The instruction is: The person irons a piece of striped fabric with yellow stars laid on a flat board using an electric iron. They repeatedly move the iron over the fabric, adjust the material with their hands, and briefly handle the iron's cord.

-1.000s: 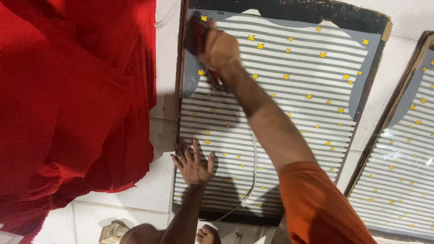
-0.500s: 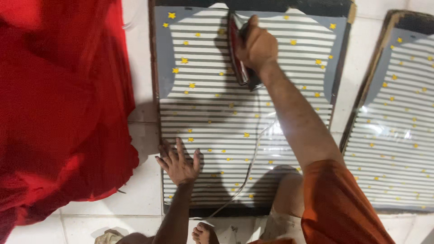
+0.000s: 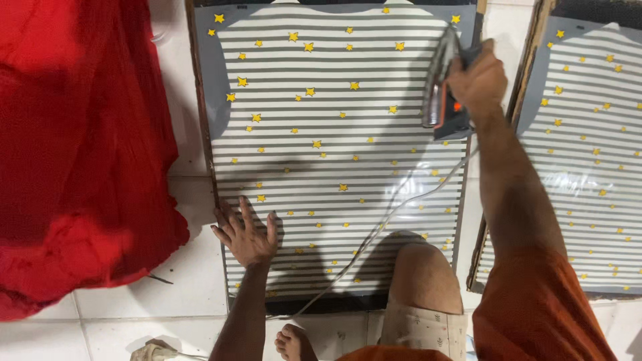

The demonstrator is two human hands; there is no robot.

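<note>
A grey board covered in a white-striped sheet with yellow stars (image 3: pixel 334 134) lies on the tiled floor in front of me. My left hand (image 3: pixel 246 234) rests flat on its lower left corner, fingers spread. At the board's upper right edge my right hand (image 3: pixel 478 80) grips a dark clothes iron (image 3: pixel 441 90), tilted up on its side. The iron's white cord (image 3: pixel 381 224) trails down across the sheet. My bare knee (image 3: pixel 424 277) presses on the board's lower right part.
A heap of red cloth (image 3: pixel 80 147) fills the left side on the white floor tiles (image 3: pixel 180 287). A second striped, starred board (image 3: pixel 582 160) lies to the right. A plug or small object (image 3: pixel 152 350) sits at the bottom edge near my foot (image 3: pixel 294 342).
My right hand has carried the iron from the upper left of the board across to its upper right edge. My left hand has stayed planted on the lower left corner.
</note>
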